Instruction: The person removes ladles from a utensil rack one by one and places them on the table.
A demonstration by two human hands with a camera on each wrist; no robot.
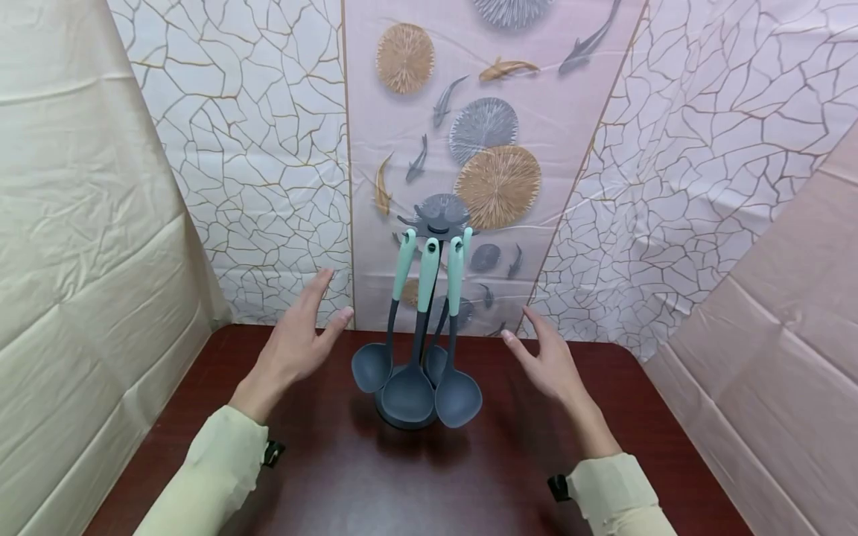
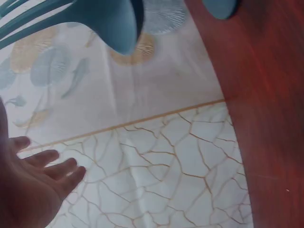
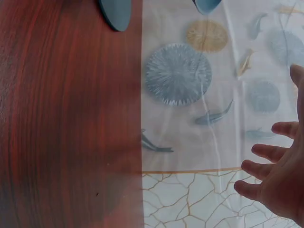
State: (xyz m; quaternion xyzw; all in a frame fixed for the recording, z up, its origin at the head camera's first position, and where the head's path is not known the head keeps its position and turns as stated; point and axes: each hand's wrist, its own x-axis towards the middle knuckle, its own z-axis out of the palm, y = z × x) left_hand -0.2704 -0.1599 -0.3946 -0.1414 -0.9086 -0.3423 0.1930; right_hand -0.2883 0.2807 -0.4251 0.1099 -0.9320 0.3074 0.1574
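A dark grey utensil stand (image 1: 439,223) rises from the table between my hands. Several ladles with mint-green handles hang from it: a front ladle (image 1: 407,396), a right ladle (image 1: 459,400), a left ladle (image 1: 372,367) and one partly hidden behind. To the left of the stand, my left hand (image 1: 293,348) is held in the air with fingers spread, touching nothing. On the other side my right hand (image 1: 551,365) hovers likewise, apart from the ladles. The left wrist view shows a ladle (image 2: 107,23) above the spread left hand (image 2: 31,190); a dark bowl edge (image 3: 117,14) tops the right wrist view.
The dark red wooden table (image 1: 375,484) lies under everything. Behind it hangs a patterned cloth (image 1: 268,149) with printed fish and round shapes. Beige cloth (image 1: 87,260) walls the left side, and more cloth (image 1: 771,357) slopes down at the right.
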